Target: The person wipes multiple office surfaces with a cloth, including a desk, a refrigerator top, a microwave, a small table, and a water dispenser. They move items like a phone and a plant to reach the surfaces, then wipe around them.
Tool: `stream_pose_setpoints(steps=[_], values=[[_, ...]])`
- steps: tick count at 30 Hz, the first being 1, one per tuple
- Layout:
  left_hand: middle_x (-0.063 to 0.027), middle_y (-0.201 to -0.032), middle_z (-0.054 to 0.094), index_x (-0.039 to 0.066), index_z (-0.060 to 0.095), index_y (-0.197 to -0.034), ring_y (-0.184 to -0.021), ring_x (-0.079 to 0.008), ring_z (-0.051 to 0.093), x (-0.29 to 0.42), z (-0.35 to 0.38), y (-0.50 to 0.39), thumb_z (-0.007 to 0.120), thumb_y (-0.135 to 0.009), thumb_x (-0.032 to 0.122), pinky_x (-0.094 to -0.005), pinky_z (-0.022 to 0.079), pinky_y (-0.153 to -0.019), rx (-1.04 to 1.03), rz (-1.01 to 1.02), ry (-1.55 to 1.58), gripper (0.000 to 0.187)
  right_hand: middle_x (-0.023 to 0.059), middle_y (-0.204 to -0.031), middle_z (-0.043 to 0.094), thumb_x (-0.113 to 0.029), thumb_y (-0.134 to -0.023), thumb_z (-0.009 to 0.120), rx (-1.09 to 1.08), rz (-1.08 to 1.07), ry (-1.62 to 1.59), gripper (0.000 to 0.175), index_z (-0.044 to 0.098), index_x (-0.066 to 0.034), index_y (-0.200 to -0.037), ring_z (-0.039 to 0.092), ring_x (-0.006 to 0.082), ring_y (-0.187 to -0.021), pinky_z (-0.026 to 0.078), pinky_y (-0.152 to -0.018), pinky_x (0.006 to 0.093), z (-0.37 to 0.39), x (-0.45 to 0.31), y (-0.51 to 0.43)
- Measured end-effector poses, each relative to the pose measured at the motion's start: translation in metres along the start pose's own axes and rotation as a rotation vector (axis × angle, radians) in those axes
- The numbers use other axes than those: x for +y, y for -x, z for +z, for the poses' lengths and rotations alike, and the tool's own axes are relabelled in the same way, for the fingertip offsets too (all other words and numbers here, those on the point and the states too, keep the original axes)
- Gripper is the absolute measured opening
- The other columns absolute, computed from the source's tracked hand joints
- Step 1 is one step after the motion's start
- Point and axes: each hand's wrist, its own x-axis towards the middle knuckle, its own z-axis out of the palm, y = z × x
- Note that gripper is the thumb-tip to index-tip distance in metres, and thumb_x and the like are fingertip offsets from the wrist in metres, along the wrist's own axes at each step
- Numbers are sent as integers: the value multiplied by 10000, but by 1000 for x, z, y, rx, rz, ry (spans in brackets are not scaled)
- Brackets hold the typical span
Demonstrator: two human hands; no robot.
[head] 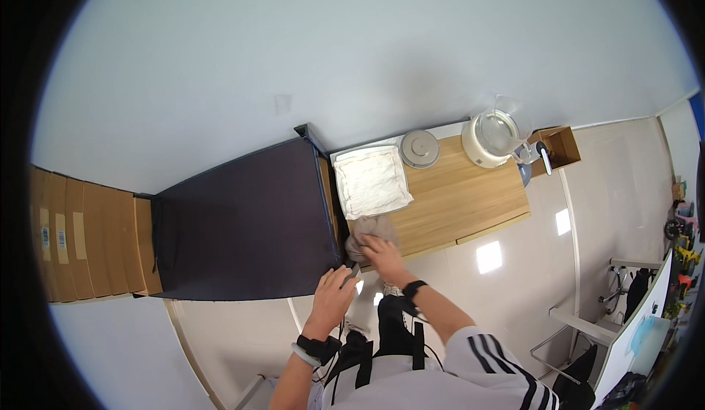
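My right hand [383, 254] presses down on a bunched grey-brown cloth [380, 227] at the near left corner of a wood-topped cabinet [457, 195]. Its fingers rest over the cloth, and the hand looks slightly blurred. My left hand [334, 294] is at the near right corner of a dark fabric-covered unit [242, 228]. A small grey object [351, 275] shows by its thumb; whether the hand grips it is not clear. Just beyond the cloth lies a folded white towel [370, 181], on what looks like a pale tray.
A round grey lid [420, 149] sits beside the towel. Farther right stands a glass kettle [498, 131] on a cream base. An open cardboard box [556, 148] is past the cabinet's right end. Stacked cartons [93, 233] stand at the left, and a wall [352, 52] runs behind.
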Motion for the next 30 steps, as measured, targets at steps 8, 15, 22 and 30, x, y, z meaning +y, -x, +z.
stream_pose_setpoints(steps=[8,15,22,30], values=[[-62,-853,641,93,671,-816,-882,-271,629,-15,20,-13,645,-708,-36,-431,477,-939,153,-16,120,170,124,-1514,446,-87,-830,608,292,894,309,442,587,-144,-1268,436,345,-1332,384,-1003,546,-100,160,65],[-54,-884,636,98,663,-832,-907,-262,626,-19,19,-13,644,-679,-20,-437,470,-951,88,16,110,194,103,-1520,446,-146,-839,619,247,759,288,460,591,-130,-1298,423,360,-1344,395,-979,538,-47,130,-47],[-58,-885,637,98,660,-827,-909,-254,630,-15,18,-16,644,-662,-20,-439,470,-959,84,-7,125,204,103,-1506,454,-85,-810,638,192,538,169,511,580,-117,-1316,438,325,-1334,393,-998,519,-102,158,-1],[-58,-873,638,94,662,-811,-931,-250,637,-12,17,-17,638,-686,-31,-439,469,-959,51,-49,124,179,187,-1499,437,-45,-809,625,437,697,153,591,508,-54,-1388,417,419,-1313,375,-1064,549,-97,244,-73]])
